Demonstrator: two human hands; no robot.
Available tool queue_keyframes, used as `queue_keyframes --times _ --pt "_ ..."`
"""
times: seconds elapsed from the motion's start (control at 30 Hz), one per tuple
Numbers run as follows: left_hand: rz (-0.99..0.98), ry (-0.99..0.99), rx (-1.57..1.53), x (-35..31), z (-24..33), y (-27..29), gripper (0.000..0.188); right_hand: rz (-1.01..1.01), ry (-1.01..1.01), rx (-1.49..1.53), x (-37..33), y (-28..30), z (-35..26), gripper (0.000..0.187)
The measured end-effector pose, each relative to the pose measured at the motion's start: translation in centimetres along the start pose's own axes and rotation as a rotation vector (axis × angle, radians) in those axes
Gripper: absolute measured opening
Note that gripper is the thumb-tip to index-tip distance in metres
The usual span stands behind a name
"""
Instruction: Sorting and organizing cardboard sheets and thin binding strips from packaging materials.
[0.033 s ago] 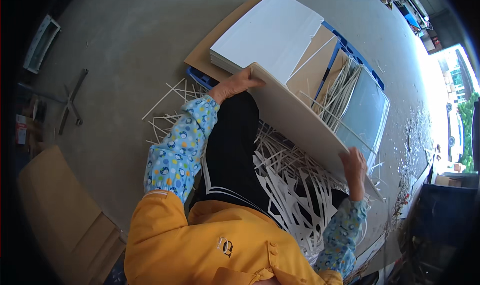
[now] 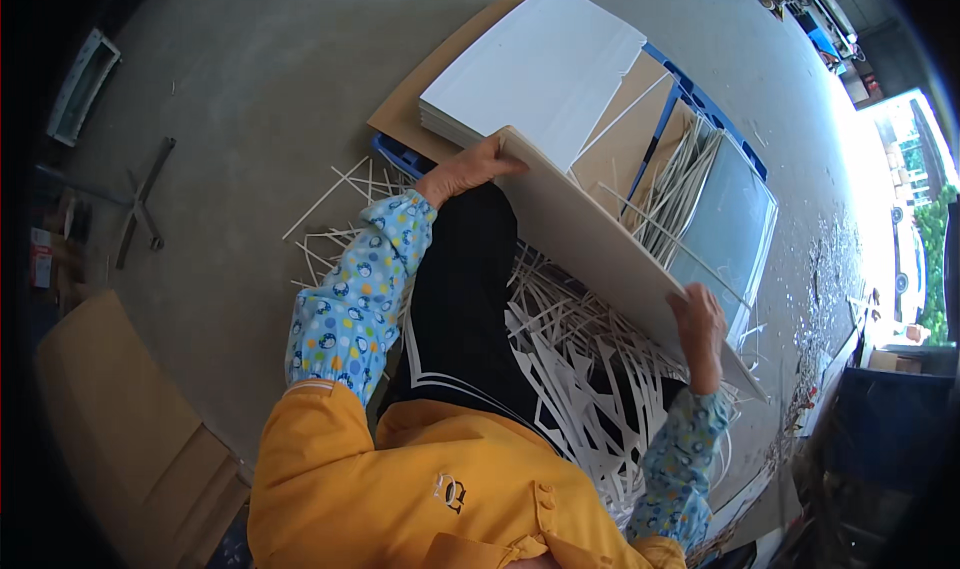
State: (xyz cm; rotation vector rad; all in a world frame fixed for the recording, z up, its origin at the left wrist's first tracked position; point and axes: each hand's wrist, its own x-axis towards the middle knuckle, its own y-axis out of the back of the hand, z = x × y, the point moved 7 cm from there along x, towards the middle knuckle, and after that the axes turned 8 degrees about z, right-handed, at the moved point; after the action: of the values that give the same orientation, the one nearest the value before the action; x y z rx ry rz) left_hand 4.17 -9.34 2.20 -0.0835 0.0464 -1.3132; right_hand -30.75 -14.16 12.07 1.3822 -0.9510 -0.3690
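A large pale board [image 2: 590, 224] stands tilted on its long edge across my knees, running from upper left to lower right. At its upper left end my left hand [image 2: 465, 172] is closed on the corner, thumb along the near face. My right hand [image 2: 700, 331] lies on the top edge near the other end, with the thumb on the near face and the fingers over the far side, partly hidden. Behind the board rests a stack of white sheets [image 2: 540, 64]. Many thin off-white strips [image 2: 590, 344] lie heaped below it, between my legs.
A blue pallet [image 2: 690, 84] carries brown cardboard [image 2: 400, 119], the white stack, a bundle of strips [image 2: 680, 194] and greyish translucent sheets [image 2: 730, 224]. More strips [image 2: 340, 189] litter the floor at left. Folded cardboard [image 2: 130, 399] lies at lower left, and a dark blue bin [image 2: 880, 429] stands at right.
My right hand has shifted slightly up and to the left along the board's top edge. The left hand and the board look almost unmoved.
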Motion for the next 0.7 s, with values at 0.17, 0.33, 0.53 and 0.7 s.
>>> queue_keyframes --times 0.17,0.33,0.53,0.7 --pt "-0.034 -0.063 -0.071 0.4 0.5 -0.9 0.034 0.155 0.150 0.241 6.6 -2.8 -11.0 0.013" --pt "0.057 0.002 -0.175 -0.3 -1.8 1.0 0.012 0.094 0.102 0.417 11.4 -8.1 -18.5 0.009" --pt "0.001 -0.059 -0.145 -0.4 -0.1 -0.5 0.009 0.132 0.071 0.488 12.4 -7.7 -19.1 0.012" --pt "0.043 0.002 -0.106 -1.3 -0.8 1.0 0.009 -0.092 -0.006 0.718 12.9 -8.0 -19.6 0.022"
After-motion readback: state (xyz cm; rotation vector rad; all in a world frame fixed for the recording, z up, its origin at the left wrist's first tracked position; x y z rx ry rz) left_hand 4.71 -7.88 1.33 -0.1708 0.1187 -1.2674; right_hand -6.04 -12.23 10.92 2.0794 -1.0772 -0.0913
